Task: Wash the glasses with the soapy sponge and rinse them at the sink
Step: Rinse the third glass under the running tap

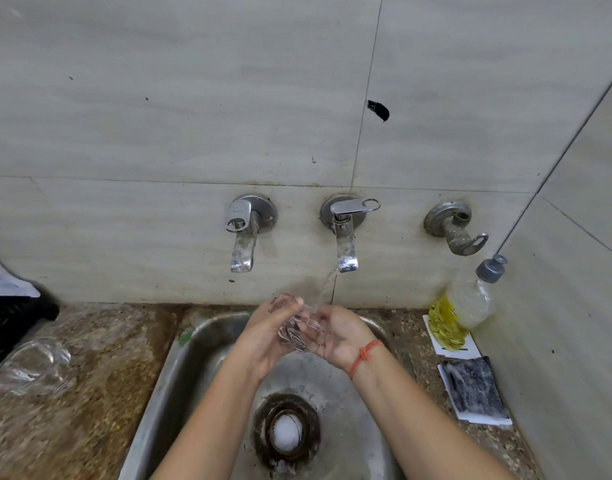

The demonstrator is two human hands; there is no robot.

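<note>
Two hands hold one clear glass (302, 332) over the steel sink (207, 355), under the thin water from the middle tap (346, 244). The left hand (268, 336) has its grip closed around the glass near its far end; the right hand (337, 336) cups it from the other side. I judge the glass light but wet, slippery and fragile, so taking it around the body with both palms is safer than by the rim. Left of the grip, a second glass (34, 367) lies on the desk (100, 375); right of it, the soapy sponge (474, 388) rests beside a soap bottle (465, 306).
</note>
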